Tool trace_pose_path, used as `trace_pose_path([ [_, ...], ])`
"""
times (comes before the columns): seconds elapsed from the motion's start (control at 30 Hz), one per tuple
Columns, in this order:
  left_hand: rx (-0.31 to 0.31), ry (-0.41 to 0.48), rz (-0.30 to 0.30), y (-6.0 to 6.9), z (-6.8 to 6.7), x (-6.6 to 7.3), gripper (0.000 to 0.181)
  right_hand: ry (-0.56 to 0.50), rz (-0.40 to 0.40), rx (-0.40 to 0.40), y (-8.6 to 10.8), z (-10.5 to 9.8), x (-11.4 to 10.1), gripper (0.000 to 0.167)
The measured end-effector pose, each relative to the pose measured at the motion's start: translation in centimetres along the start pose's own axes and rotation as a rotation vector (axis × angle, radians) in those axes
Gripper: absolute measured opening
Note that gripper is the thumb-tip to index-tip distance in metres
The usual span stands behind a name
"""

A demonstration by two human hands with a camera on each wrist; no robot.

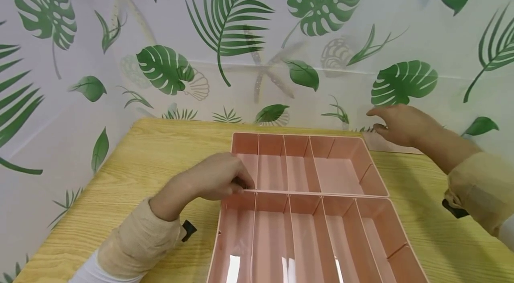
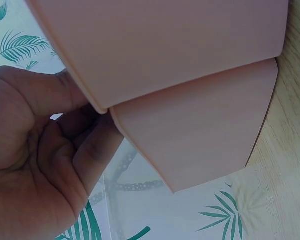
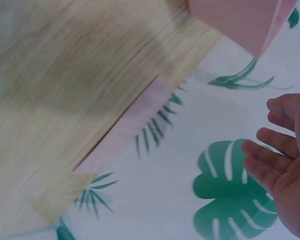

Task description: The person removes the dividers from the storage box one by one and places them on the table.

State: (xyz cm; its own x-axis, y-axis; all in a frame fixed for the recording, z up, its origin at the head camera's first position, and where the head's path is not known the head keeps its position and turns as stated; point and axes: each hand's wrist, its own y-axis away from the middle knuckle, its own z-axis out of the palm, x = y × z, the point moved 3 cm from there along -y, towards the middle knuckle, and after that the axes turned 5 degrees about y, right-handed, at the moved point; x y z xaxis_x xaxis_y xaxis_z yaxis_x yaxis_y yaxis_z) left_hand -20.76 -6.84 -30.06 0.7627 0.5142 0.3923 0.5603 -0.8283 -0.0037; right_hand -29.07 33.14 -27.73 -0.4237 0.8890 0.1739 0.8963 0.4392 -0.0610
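Two pink compartment trays lie end to end: the nearer tray (image 1: 273, 234) and the farther tray (image 1: 337, 173), their rims meeting. My left hand (image 1: 218, 176) pinches the rims at the left end of that seam. In the left wrist view, the thumb and curled fingers of the left hand (image 2: 45, 135) close on the corner where the tray walls meet. Away from the trays, at the far right, my right hand (image 1: 407, 126) hovers with nothing in it. Its fingers look loosely bent in the right wrist view. Below it lies a flat pink strip (image 3: 125, 130).
Thin dividers part both trays into long compartments. They stand on a wood-grain table (image 1: 172, 144). A leaf-printed cloth (image 1: 241, 95) rises behind the table's back edge and along the left side. The pink strip lies along the back edge, right of the farther tray.
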Motion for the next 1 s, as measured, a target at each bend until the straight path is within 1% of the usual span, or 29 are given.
trace_pose_path([
  [0.07,0.001,0.002,0.007,-0.1,0.0,0.0,0.028,0.005,-0.062,0.042,0.3,-1.0,-1.2,0.034],
  [0.1,-0.003,0.005,0.009,-0.1,0.0,0.0,0.028,0.009,-0.111,0.073,0.5,-1.4,-1.9,0.031],
  [0.2,-0.011,0.002,0.033,-0.1,0.0,0.0,0.03,0.036,-0.305,0.189,1.5,-2.5,-4.4,0.026],
  [0.3,-0.02,-0.002,0.061,-0.1,0.0,0.0,0.029,0.066,-0.526,0.315,3.1,-3.2,-7.0,0.026],
  [0.37,-0.017,-0.008,0.088,-0.2,0.0,0.1,0.029,0.07,-0.632,0.363,4.4,-3.5,-8.8,0.029],
  [0.43,-0.02,-0.009,0.095,-0.3,-0.1,0.1,0.029,0.063,-0.713,0.375,5.6,-3.7,-10.5,0.033],
  [0.53,-0.02,-0.017,0.114,-0.4,-0.1,0.1,0.028,0.041,-0.804,0.369,7.1,-3.7,-12.8,0.03],
  [0.6,-0.019,-0.018,0.115,-0.4,-0.1,0.0,0.028,0.019,-0.861,0.353,7.9,-3.6,-14.1,0.029],
  [0.7,-0.004,-0.018,0.132,-0.2,0.0,-0.1,0.028,-0.004,-0.913,0.299,9.0,-3.3,-15.6,0.031],
  [0.8,0.022,-0.021,0.147,-0.1,0.2,-0.1,0.03,-0.023,-0.922,0.188,9.9,-2.7,-16.5,0.038],
  [0.87,0.042,-0.026,0.152,0.1,0.2,-0.2,0.03,-0.027,-0.919,0.145,10.5,-2.1,-16.9,0.041],
  [0.93,0.059,-0.028,0.15,0.1,0.4,-0.2,0.031,-0.025,-0.929,0.136,10.9,-1.6,-17.2,0.04],
  [1.0,0.074,-0.03,0.15,0.2,0.4,-0.2,0.032,-0.037,-0.944,0.152,11.1,-1.0,-17.4,0.036],
])
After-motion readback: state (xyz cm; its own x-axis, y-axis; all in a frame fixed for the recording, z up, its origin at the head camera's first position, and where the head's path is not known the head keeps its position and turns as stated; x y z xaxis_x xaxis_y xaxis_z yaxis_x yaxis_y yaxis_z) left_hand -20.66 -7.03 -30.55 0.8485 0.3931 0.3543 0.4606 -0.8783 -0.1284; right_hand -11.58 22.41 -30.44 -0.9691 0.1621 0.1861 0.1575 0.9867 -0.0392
